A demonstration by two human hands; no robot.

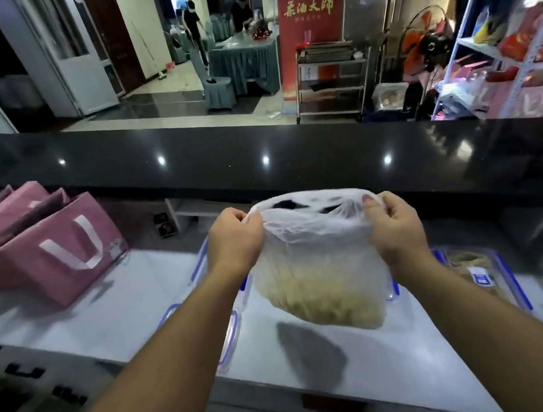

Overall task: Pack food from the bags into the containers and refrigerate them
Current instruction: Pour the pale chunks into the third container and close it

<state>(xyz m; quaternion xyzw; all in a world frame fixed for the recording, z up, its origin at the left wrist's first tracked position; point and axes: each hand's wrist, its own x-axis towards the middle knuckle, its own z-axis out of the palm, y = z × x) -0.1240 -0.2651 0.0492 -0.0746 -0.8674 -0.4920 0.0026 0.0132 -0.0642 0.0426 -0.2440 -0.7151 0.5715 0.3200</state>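
Observation:
A thin white plastic bag [319,268] hangs in the air above the white counter, its bottom full of pale yellowish food. My left hand [233,242] grips the bag's rim on the left and my right hand [395,227] grips the rim on the right, pulling the mouth wide. Below and behind the bag lies a clear container [229,342] with blue clips, mostly hidden by the bag and my left arm. A second clear container [479,271] with a blue-clipped lid and food inside sits to the right.
Several pink tote bags [61,247] with white handles stand at the left on the white counter [122,315]. A raised black ledge [256,152] runs across behind. A metal shelf [517,35] with goods stands at the far right. Two people stand at a distant table.

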